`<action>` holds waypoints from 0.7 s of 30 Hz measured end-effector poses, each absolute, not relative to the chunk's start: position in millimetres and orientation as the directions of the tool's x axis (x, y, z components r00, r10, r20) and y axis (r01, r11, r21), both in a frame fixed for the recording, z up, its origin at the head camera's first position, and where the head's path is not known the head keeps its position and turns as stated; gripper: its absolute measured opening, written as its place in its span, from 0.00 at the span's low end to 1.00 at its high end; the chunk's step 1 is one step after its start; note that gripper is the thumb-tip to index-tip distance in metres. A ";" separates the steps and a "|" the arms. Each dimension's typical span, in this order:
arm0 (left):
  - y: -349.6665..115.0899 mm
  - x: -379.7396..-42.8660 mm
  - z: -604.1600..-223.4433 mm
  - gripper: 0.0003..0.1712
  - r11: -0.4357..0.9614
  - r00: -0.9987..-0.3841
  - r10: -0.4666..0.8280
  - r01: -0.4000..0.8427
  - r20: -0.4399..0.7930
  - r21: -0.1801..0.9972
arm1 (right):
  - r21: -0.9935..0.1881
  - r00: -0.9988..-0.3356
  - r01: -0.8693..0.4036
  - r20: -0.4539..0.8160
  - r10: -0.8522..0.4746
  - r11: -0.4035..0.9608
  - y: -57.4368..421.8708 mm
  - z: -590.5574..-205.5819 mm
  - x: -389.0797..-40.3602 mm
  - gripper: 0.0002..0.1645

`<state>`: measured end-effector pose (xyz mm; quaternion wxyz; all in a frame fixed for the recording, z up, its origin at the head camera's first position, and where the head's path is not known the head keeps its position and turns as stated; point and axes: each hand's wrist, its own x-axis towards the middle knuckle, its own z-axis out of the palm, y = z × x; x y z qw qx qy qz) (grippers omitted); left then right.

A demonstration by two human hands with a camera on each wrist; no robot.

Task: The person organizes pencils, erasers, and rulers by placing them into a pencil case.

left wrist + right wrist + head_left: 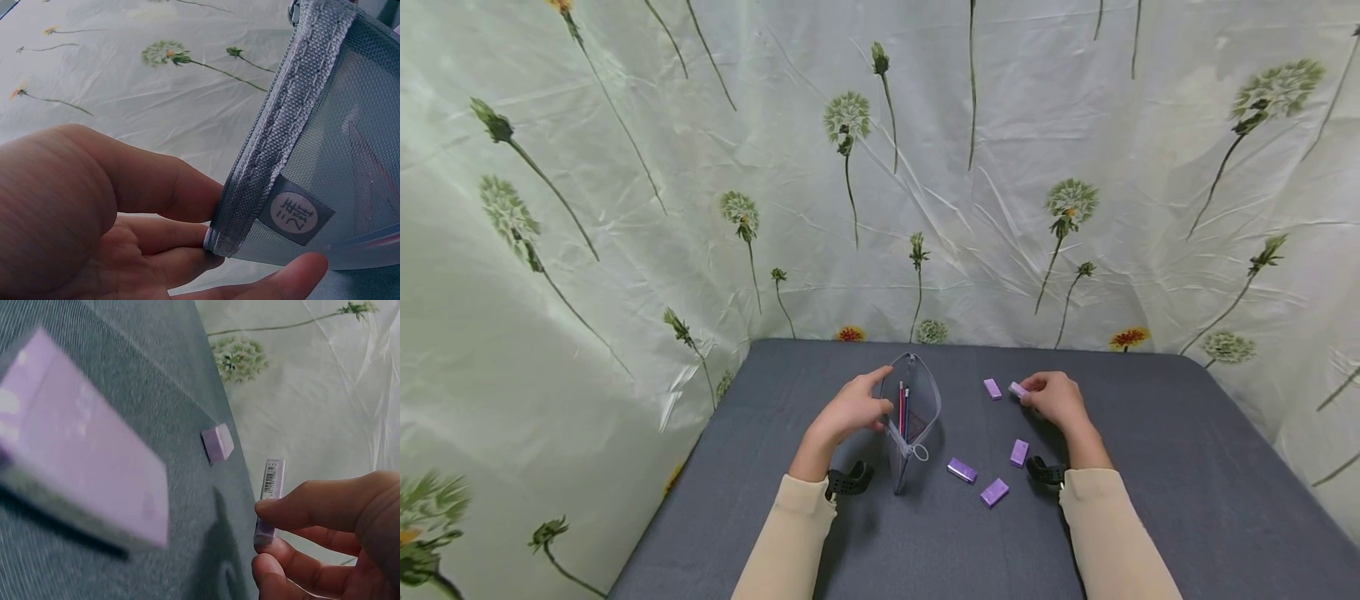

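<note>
A grey mesh zip pouch stands with its mouth spread, pencils upright inside it. My left hand pinches the zipper edge of the pouch between thumb and fingers; the left wrist view shows a small cloth label beside that grip. Out to the right, my right hand pinches a small purple eraser by its sides, with a barcode facing the camera. Another purple eraser lies on the table just left of that hand.
Three more purple erasers lie nearer me: one by the right wrist, one closest to me, one beside the pouch. The dark grey table ends at a flower-printed curtain. Each wrist wears a black band.
</note>
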<state>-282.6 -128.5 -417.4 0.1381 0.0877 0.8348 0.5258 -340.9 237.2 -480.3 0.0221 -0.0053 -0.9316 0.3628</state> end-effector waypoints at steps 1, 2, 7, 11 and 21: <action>-128.6 -282.6 -417.7 0.43 0.434 -0.946 0.291 -0.001 -0.141 0.901 | -0.672 -0.999 -0.020 0.046 0.014 0.740 235.6 -479.3 -340.5 0.12; -128.7 -282.7 -417.8 0.43 0.437 -0.946 0.290 -0.001 -0.142 0.899 | -0.668 -0.998 -0.034 0.055 0.004 0.743 234.1 -478.1 -340.1 0.12; -129.4 -282.9 -418.4 0.43 0.435 -0.947 0.288 -0.004 -0.143 0.901 | -0.651 -0.996 -0.076 0.092 -0.021 0.756 226.0 -471.5 -339.6 0.11; -129.3 -282.6 -417.9 0.43 0.429 -0.948 0.284 -0.008 -0.144 0.903 | -0.642 -0.992 -0.108 0.119 -0.041 0.759 218.3 -465.5 -339.0 0.11; -128.3 -282.0 -417.8 0.43 0.431 -0.951 0.276 -0.007 -0.139 0.903 | -0.647 -0.977 -0.201 0.184 -0.105 0.736 199.0 -453.5 -334.1 0.10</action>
